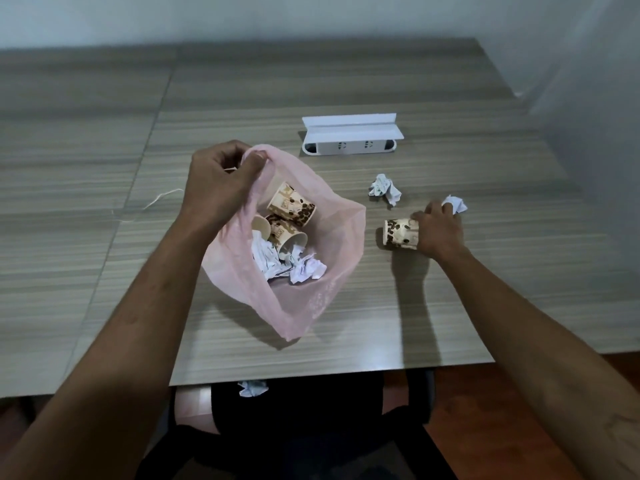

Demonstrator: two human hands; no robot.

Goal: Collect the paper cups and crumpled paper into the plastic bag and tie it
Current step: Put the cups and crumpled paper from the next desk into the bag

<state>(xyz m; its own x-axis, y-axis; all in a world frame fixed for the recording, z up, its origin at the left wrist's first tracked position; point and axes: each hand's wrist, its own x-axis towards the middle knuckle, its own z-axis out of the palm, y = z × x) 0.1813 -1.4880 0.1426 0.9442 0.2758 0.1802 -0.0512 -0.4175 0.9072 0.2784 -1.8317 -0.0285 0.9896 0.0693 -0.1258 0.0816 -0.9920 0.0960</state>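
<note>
A pink plastic bag (332,271) lies open on the wooden table (346,81). My left hand (221,181) pinches its rim at the upper left and holds it open. Inside lie paper cups (292,206) printed with coffee beans and several crumpled paper balls (304,270). To the right, my right hand (438,233) closes around a paper cup (398,233) lying on its side on the table. A crumpled paper (457,204) touches the fingertips of that hand. Another crumpled paper (384,188) lies loose a little further left.
A white power strip box (349,140) stands behind the bag. A thin white string (152,202) lies at the left. One crumpled paper (252,388) sits below the table's front edge, by a dark chair (311,427). A white wall rises at the right.
</note>
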